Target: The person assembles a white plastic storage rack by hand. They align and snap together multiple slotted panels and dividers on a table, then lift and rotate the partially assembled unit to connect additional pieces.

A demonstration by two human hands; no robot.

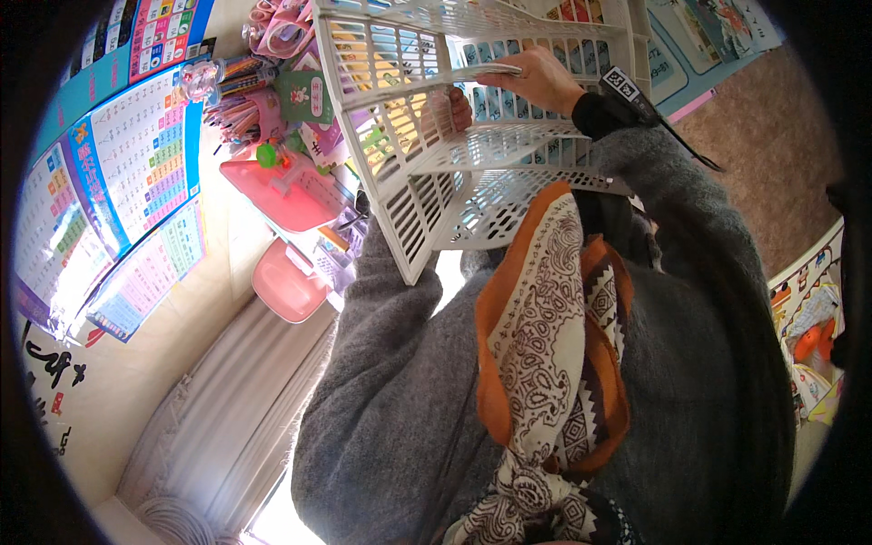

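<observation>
A white plastic slotted rack [381,182] with several shelf levels stands tilted in front of my chest. My right hand [542,84] reaches in from the right, its fingers closed on a thin white edge that looks like part of the rack. Behind the lattice side, my left hand [459,109] shows only in part, with curled fingers; what they hold, if anything, is hidden. My left forearm passes behind the rack's lower left corner. Through the slots, a blue patterned surface [509,104] and yellow printed sheets [386,68] can be seen.
Left of the rack are a pink bin [282,195], bundles of pencils [241,118], a green booklet [306,95] and a lower pink container [289,282]. Printed charts [136,145] hang on the wall. A pale curtain [227,391] is lower left, brown floor [763,154] at right.
</observation>
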